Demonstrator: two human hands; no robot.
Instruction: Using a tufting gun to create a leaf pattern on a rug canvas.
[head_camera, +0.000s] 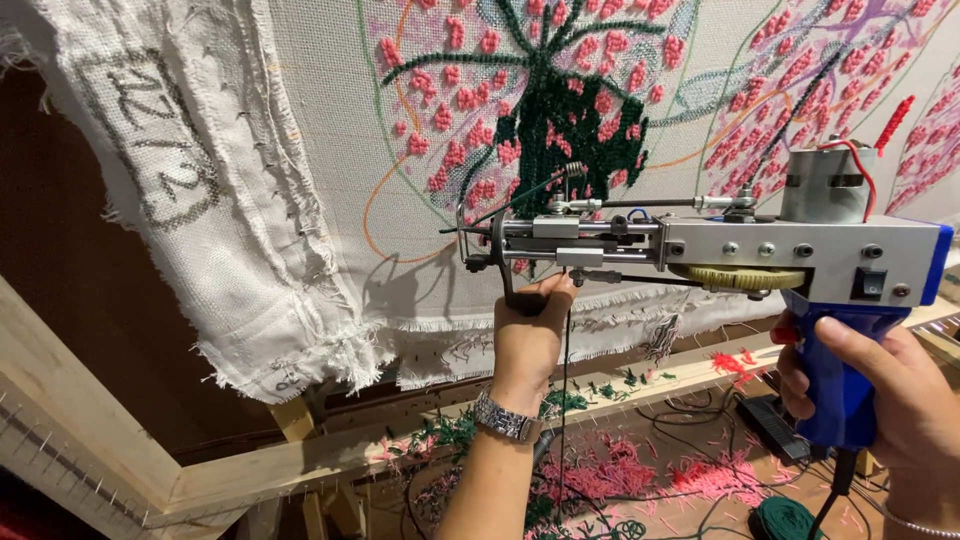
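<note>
A tufting gun (700, 250) with a silver body, a grey motor and a blue pistol grip points left at a stretched white backing cloth (330, 170). My right hand (890, 390) is wrapped around the blue grip at the lower right. My left hand (530, 335), with a metal watch on the wrist, holds the black front handle under the gun's needle end. The needle tip sits close to the cloth, just below a tufted dark green tree (560, 110) with pink blossoms. Dark green yarn runs down from the gun past my left wrist.
A wooden frame (110, 440) with rows of gripper nails holds the cloth, whose frayed edge (290, 350) hangs over the lower bar. Pink and green yarn scraps (600, 470), black cables and a green yarn ball (785, 520) lie on the floor below.
</note>
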